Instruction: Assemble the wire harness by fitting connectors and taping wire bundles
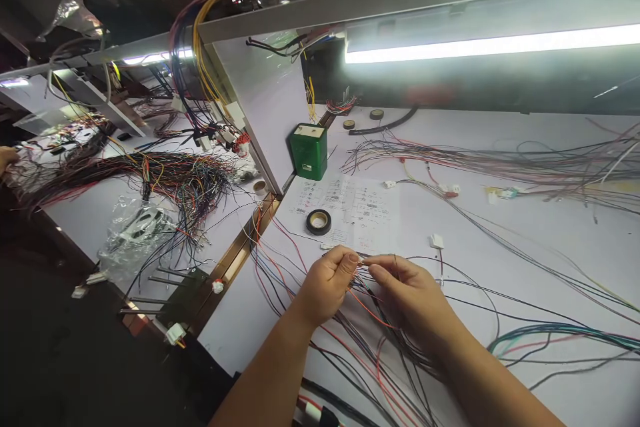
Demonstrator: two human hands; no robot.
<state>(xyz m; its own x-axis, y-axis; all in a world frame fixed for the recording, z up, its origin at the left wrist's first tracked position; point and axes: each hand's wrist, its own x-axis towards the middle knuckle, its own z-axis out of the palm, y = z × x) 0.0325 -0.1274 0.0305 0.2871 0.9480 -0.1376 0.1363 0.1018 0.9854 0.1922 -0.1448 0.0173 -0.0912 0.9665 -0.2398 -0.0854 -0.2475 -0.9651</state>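
Just nearer than the thick black ring-shaped roll of tape [319,231], and to its right, the bare left hand [330,283] is pinching a fine, thin wire end [360,263] between thumb and forefinger. The bare right hand [407,287] is holding its thumb and forefinger narrowly together at that end; whether it is gripping, I cannot tell. Nearer than the roll, a bundle of thin dark and red plastic-coated wires [400,345] is trailing under both wrists.

Good handling is probably calling for a light pinch close to the tip, steady wrists and no tugging, with the other strands hanging clear of the fingers.

Counting around the roll: white printed paper [373,213] is lying under it, its number of sheets being unclear; one green box with a pale top [309,153] is standing behind it; two smaller dark tape rolls [349,125] are resting farther behind; at least two small white plastic connectors [437,241] are lying to its right. The wires are tangling too much for counting.
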